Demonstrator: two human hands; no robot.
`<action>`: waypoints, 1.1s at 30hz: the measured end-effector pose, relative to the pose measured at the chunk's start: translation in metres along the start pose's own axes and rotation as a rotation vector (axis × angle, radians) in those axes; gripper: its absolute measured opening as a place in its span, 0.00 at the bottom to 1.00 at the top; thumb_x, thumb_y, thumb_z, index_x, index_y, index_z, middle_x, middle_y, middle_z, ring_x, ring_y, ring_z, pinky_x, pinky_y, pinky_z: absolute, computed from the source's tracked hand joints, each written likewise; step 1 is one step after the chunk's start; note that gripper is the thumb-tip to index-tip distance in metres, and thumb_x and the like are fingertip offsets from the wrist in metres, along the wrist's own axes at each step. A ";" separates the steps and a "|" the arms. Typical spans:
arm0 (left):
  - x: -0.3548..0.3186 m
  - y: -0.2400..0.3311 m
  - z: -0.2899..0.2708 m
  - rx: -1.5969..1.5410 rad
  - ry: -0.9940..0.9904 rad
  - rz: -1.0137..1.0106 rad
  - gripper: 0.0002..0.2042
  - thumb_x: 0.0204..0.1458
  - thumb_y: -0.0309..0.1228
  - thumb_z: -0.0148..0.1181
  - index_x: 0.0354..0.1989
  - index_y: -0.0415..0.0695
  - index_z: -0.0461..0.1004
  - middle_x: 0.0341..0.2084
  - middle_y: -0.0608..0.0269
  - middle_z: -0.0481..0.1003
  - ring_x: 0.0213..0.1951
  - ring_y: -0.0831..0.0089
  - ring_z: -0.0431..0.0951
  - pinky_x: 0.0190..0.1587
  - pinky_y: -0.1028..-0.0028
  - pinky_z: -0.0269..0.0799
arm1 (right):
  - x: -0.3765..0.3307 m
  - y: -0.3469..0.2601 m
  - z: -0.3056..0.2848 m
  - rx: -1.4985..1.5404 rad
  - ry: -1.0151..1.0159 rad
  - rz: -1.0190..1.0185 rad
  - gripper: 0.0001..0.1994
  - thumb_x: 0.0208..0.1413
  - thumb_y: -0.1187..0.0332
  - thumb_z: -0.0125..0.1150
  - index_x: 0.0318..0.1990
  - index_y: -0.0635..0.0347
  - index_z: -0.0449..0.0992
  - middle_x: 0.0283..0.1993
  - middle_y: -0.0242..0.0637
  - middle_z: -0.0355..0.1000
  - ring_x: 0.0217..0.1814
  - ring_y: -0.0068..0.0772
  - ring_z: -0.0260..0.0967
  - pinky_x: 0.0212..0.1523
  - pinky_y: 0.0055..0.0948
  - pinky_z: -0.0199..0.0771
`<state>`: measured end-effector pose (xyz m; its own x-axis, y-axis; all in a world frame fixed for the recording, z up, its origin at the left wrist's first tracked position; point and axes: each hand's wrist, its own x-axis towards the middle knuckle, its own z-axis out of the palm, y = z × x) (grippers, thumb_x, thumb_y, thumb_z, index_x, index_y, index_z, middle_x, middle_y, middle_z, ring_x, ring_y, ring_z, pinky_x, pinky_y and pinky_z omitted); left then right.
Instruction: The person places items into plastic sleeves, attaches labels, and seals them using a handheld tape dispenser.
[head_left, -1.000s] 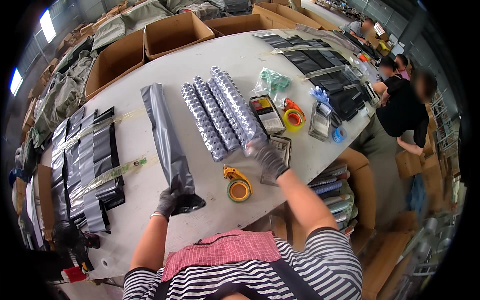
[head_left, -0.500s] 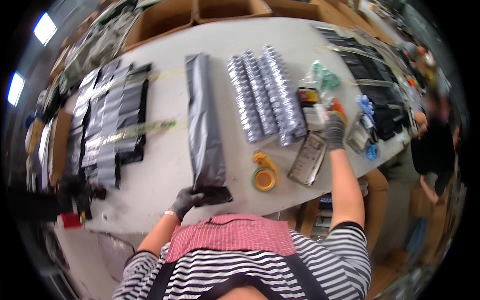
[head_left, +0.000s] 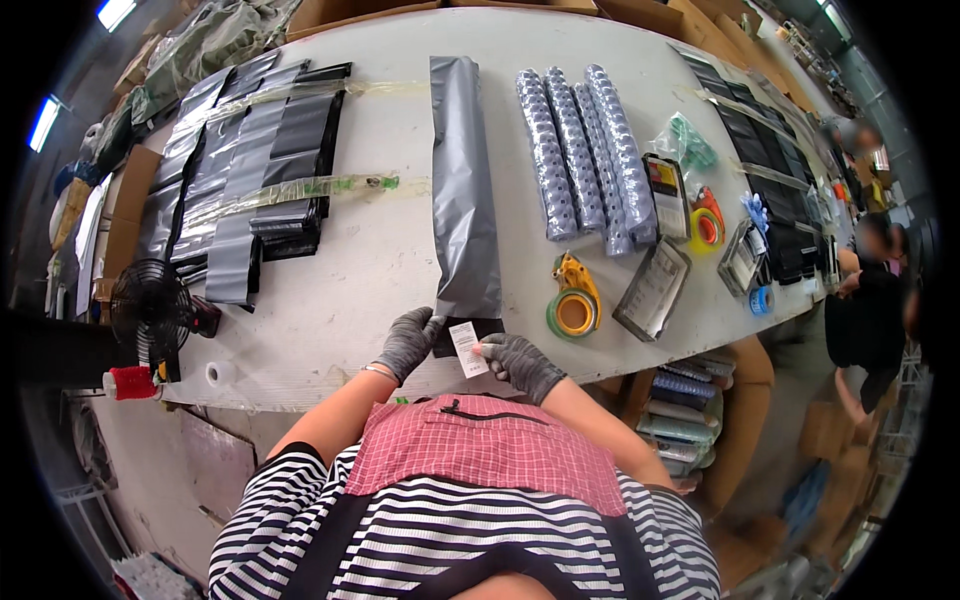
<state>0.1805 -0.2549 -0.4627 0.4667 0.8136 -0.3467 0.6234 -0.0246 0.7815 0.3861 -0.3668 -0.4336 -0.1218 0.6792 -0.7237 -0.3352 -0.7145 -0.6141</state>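
Note:
A long grey plastic mailing bag [head_left: 463,190] lies lengthwise before me, its dark end towards me. My left hand [head_left: 408,345], in a grey glove, pinches the left corner of that near end. My right hand [head_left: 522,365], also gloved, holds a small white printed label [head_left: 467,350] between thumb and fingers. The label is over the dark end of the bag, near my left fingertips; whether it touches the bag I cannot tell.
Bubble-wrap rolls [head_left: 585,160] lie right of the bag, by an orange tape dispenser [head_left: 574,300], an open clear box [head_left: 652,290] and another tape roll [head_left: 707,222]. Grey and black bags [head_left: 240,170] are stacked left. A fan [head_left: 150,305] stands front left; a person [head_left: 868,320] is at right.
My right hand has come from the boxes on the right to the bag's near end, now with the white label. My left hand stays at the bag's end. The whole view has shifted.

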 end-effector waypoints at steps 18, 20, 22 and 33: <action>0.010 -0.021 -0.029 -0.535 -0.339 -0.360 0.18 0.56 0.45 0.62 0.43 0.41 0.76 0.34 0.59 0.80 0.33 0.69 0.80 0.32 0.70 0.76 | 0.037 0.026 0.039 0.159 0.288 -0.063 0.13 0.62 0.68 0.54 0.53 0.55 0.72 0.41 0.36 0.76 0.38 0.37 0.77 0.38 0.28 0.77; 0.013 -0.014 -0.031 -0.557 -0.351 -0.377 0.17 0.57 0.46 0.62 0.41 0.44 0.76 0.31 0.61 0.80 0.30 0.73 0.79 0.28 0.74 0.74 | 0.034 0.031 0.041 -0.296 0.361 -0.273 0.12 0.60 0.66 0.56 0.50 0.55 0.75 0.40 0.37 0.78 0.39 0.40 0.77 0.40 0.31 0.77; 0.018 -0.009 -0.030 -0.537 -0.392 -0.379 0.17 0.57 0.45 0.62 0.42 0.43 0.76 0.29 0.60 0.80 0.29 0.72 0.79 0.28 0.74 0.74 | 0.036 0.040 0.043 -0.808 0.450 -0.725 0.12 0.58 0.65 0.58 0.47 0.57 0.77 0.39 0.40 0.79 0.38 0.44 0.76 0.41 0.35 0.76; 0.020 -0.010 -0.030 -0.598 -0.376 -0.400 0.12 0.60 0.35 0.57 0.40 0.37 0.75 0.26 0.57 0.80 0.25 0.68 0.81 0.24 0.74 0.75 | 0.000 0.024 0.054 -0.995 0.311 -0.920 0.06 0.53 0.70 0.62 0.36 0.60 0.76 0.37 0.42 0.74 0.40 0.48 0.72 0.42 0.40 0.72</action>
<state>0.1648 -0.2208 -0.4616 0.5254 0.4433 -0.7262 0.3963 0.6278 0.6699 0.3281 -0.3745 -0.4316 0.0321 0.9945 0.0995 0.6340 0.0567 -0.7713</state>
